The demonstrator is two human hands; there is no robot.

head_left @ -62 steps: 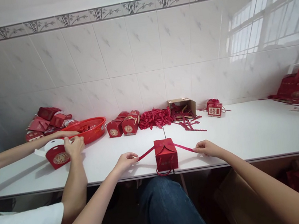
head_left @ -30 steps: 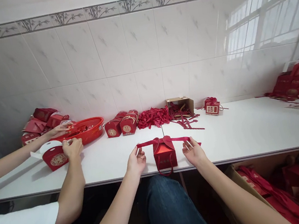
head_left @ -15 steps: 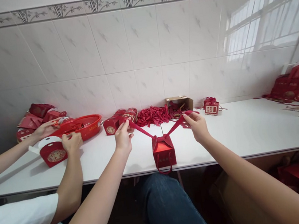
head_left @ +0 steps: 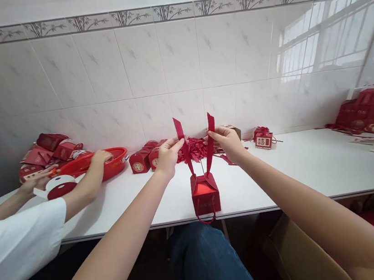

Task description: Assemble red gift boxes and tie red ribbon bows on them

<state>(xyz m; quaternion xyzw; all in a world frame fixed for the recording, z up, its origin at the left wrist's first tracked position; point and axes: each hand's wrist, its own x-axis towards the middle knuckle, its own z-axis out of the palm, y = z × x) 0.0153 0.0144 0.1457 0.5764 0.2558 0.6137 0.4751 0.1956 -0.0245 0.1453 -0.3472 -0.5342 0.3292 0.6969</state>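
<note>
My left hand (head_left: 170, 157) is pinching one strand of red ribbon (head_left: 188, 158) between thumb and fingers; my right hand (head_left: 228, 143) is gripping the other likewise. Both strands are rising from the top of the red box (head_left: 207, 205), which is sitting upright at the table's (head_left: 265, 185) near edge (cord handle (head_left: 208, 223) dangling in front). Leftward, a co-worker's hand (head_left: 101, 157) is reaching over the red basket (head_left: 117, 168).
</note>
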